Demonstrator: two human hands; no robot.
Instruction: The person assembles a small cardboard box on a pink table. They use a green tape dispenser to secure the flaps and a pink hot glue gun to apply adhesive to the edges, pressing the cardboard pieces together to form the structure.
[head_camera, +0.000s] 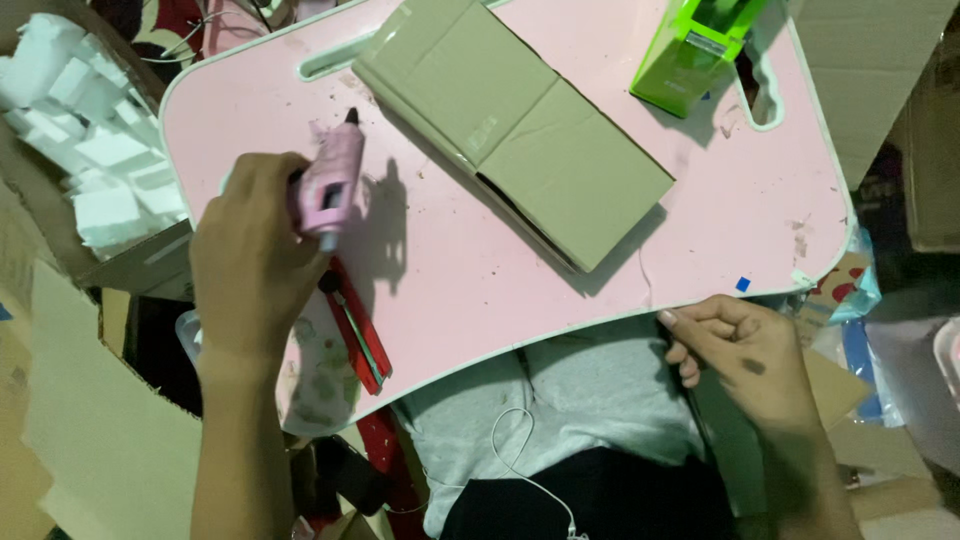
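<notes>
My left hand (250, 265) grips a pink glue gun (332, 178) over the left part of a pink lap table (700, 220), the dark nozzle pointing away from me. A folded brown cardboard piece (510, 120) lies flat in the middle of the table, to the right of the glue gun. My right hand (740, 355) is curled shut at the table's near right edge, above my lap; a thin dark cord seems to run from it, but I cannot tell for sure. A red utility knife (358, 325) lies just below my left hand.
A green tape dispenser (695, 50) stands at the table's far right. A box of white foam pieces (90, 150) sits to the left. Cardboard sheets (100, 430) lie on the floor at left and right. A white cable (520, 460) crosses my lap.
</notes>
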